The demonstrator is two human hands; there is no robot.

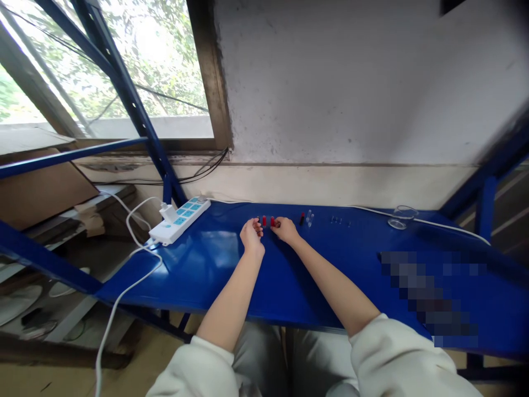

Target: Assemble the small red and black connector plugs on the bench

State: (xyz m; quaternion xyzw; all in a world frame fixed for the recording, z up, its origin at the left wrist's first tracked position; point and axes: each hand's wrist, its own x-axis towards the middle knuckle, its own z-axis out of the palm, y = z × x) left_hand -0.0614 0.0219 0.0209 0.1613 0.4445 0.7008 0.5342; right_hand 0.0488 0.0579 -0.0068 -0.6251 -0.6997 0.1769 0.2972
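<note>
My right hand (286,230) is closed in a pinch at a small red cylinder-shaped piece (272,221) near the back of the blue tabletop. Just left of it stands a similar red piece (264,220), between my two hands. My left hand (252,235) is beside that piece, palm turned inward, its fingers loosely curled and apart with nothing visible in them. To the right lie a small red-and-black piece (302,218) and several clear little tubes (309,216). These parts are too small to name more exactly.
A white power strip (182,220) with a plug and cable lies on the left of the blue table (198,281). A clear round container (397,223) is at the back right, near a white cable. Several tiny clear pieces (336,220) lie between. A pixelated patch hides the right side.
</note>
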